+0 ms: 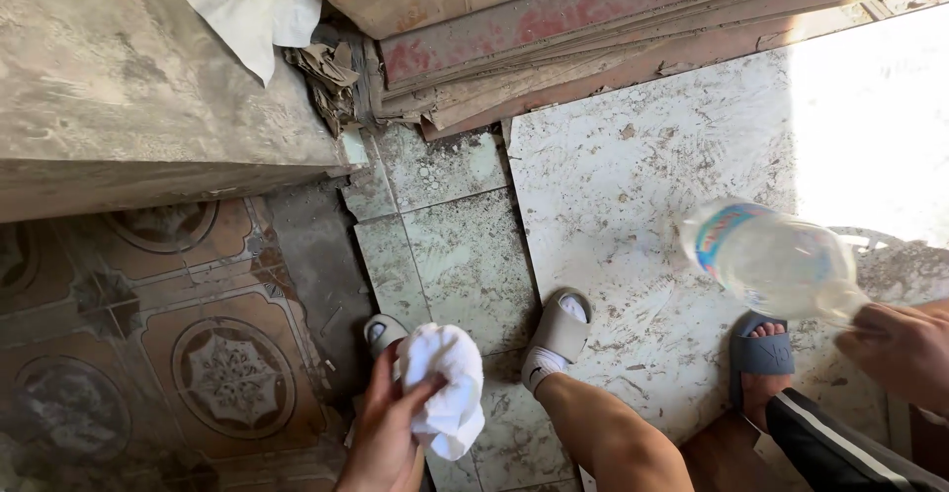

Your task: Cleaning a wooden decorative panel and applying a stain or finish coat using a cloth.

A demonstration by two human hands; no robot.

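My left hand (381, 433) is at the bottom centre, closed around a crumpled white cloth (445, 383) held above my feet. My right hand (900, 349) is at the right edge, gripping the neck of a clear plastic bottle (776, 255) with a coloured label. The bottle is tilted with its base pointing up and to the left, and it looks blurred. My feet wear grey slides (561, 326) with white socks and stand on dusty pale tiles (633, 185).
Another person's foot in a blue sandal (761, 354), with a black striped trouser leg (840, 452), stands close on my right. A concrete ledge (129, 87) with white paper is upper left. Stacked boards and cardboard (554, 27) lie ahead. Patterned brown tiles (198, 354) are left.
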